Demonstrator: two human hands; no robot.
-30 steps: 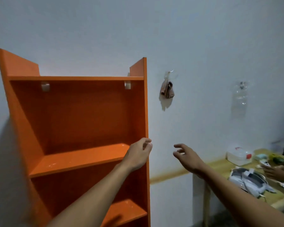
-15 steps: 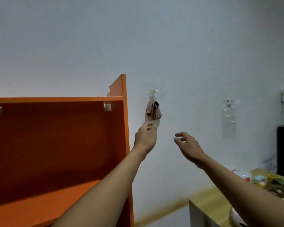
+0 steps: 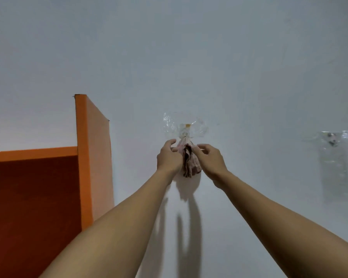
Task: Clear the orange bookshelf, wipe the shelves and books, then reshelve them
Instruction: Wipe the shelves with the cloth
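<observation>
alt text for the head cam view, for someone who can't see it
Both hands, left hand and right hand, grasp a brownish cloth hanging from a taped hook on a white wall, right of the orange bookshelf.

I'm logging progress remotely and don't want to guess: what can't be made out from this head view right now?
- Orange bookshelf: only its top right corner shows; the lower shelves are cut off by the left and bottom edges.
- Books: none in view.
- Cloth on the wall hook: the left hand and right hand cover its sides, so each grip is unclear.
- Second taped hook: too small and glary to identify.
</observation>
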